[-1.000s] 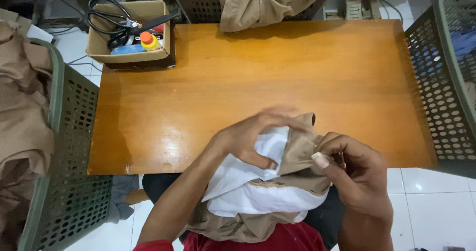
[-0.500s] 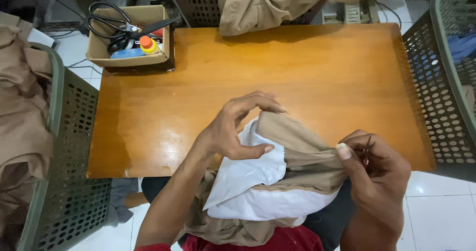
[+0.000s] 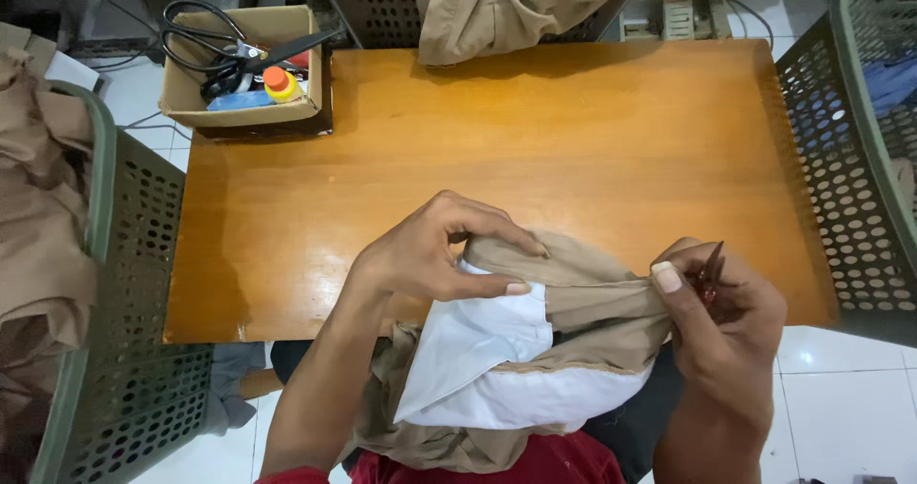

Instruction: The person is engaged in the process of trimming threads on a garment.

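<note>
From the head view, your left hand [image 3: 435, 255] pinches the khaki cotton garment with white lining [image 3: 535, 341] at its upper fold, over the near edge of the glossy wooden table [image 3: 535, 130]. Your right hand [image 3: 716, 317] grips the fabric's right end together with small dark-red thread snips [image 3: 710, 272], blades pointing up and away. The stretched seam runs left to right. The garment's lower part drops out of sight below the frame.

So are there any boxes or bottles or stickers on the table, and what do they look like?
Cardboard box: far left corner of the wooden table, open, brown, rectangular.
Small bottle: inside the box, yellow with an orange cap.
Flat blue packet: inside the box, beside the bottle.
No signs or screens in view.
</note>
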